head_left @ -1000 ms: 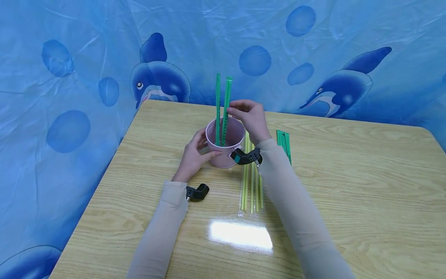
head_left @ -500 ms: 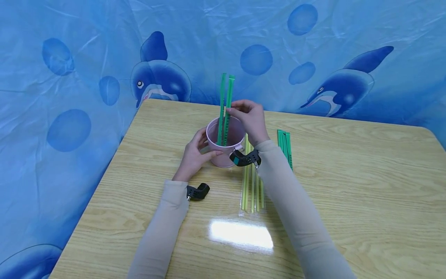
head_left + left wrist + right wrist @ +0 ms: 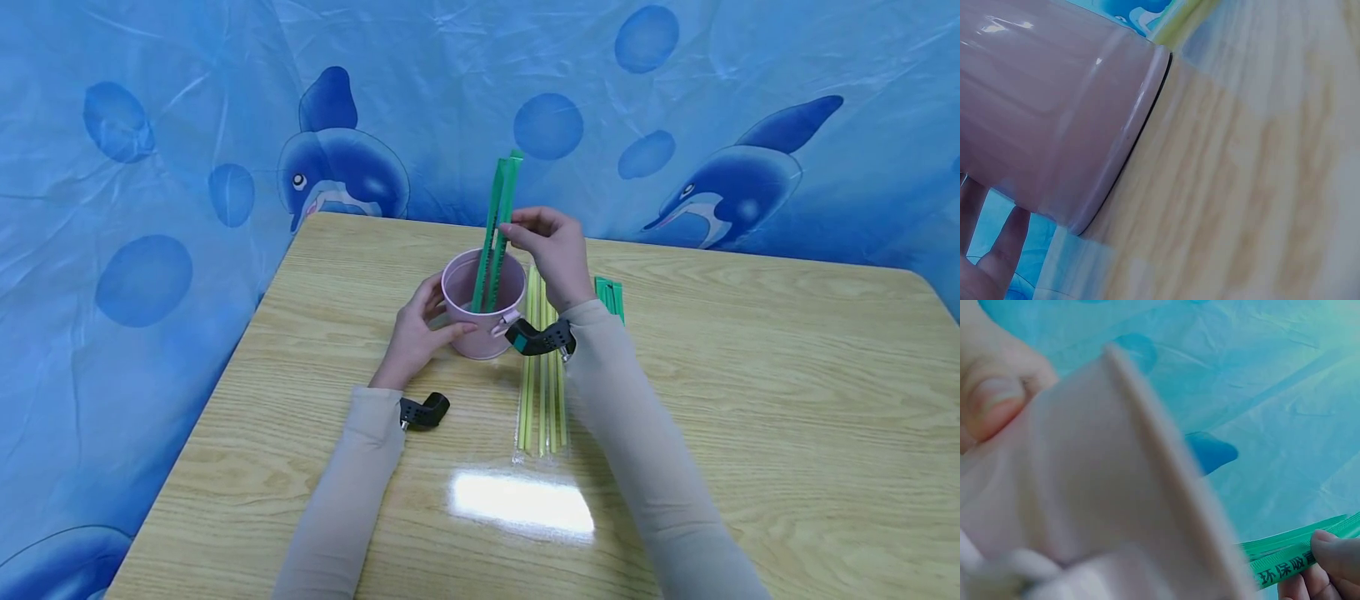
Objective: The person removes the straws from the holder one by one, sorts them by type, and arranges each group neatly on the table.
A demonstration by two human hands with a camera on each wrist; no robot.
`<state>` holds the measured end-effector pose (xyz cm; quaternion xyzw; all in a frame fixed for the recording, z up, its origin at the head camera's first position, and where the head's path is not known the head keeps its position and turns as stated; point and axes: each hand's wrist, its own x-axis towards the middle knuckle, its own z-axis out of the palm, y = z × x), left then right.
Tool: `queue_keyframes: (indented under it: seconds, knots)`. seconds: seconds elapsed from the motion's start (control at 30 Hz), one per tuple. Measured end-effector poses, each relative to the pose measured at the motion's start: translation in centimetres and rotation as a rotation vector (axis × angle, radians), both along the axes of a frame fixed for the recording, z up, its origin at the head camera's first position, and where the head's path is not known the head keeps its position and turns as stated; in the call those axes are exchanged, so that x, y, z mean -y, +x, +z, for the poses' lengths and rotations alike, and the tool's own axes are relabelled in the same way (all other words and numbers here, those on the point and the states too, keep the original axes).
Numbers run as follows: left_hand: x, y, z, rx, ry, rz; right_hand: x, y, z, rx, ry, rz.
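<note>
A small pink bucket [image 3: 472,340] stands on the wooden table. My left hand [image 3: 417,337] grips its left side, thumb across the front and fingers round the back; the left wrist view shows the bucket's base edge at the tabletop. Two green-wrapped straws [image 3: 508,196] lean inside the bucket, their tops rising well above the rim and close together. Over the right part of the rim, my right hand [image 3: 553,252] pinches the nearer wrapped straw between thumb and fingers. In the right wrist view, dark printing shows on that straw's wrapper [image 3: 1282,569].
Several yellow straws [image 3: 542,408] in clear wrappers lie right of the bucket, partly under my right wrist. Beyond them, more green-wrapped straws [image 3: 612,293] are partly covered by my right forearm. A blue dolphin-print sheet [image 3: 465,100] hangs behind the table [image 3: 787,400].
My right hand has shifted right and slightly up. Both green straws have tilted right, and their tops have come together. My left hand and the bucket have stayed in place.
</note>
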<state>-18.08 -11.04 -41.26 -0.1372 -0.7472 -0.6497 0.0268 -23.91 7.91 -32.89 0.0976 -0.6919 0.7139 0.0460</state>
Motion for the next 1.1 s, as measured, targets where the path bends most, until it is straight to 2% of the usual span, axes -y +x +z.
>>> queue_keyframes:
  seconds: [0.3, 0.43, 0.63, 0.97, 1.1]
  knots:
    - [-0.1, 0.0, 0.0, -0.002, -0.001, 0.005, -1.6, 1.0, 1.6, -0.027, -0.084, -0.014]
    - [0.0, 0.1, 0.0, -0.012, -0.005, 0.004, -2.2, 1.5, 2.1, -0.067, -0.095, -0.016]
    - [-0.1, 0.1, 0.1, -0.003, -0.002, 0.003, -3.0, 2.4, 3.1, -0.117, -0.167, -0.006]
    - [-0.3, 0.0, 0.2, 0.018, 0.006, 0.005, -4.8, 4.4, 4.1, -0.252, -0.228, -0.089]
    - [-0.2, 0.0, 0.2, 0.013, -0.005, 0.006, -5.7, 5.1, 4.0, -0.254, -0.303, -0.103]
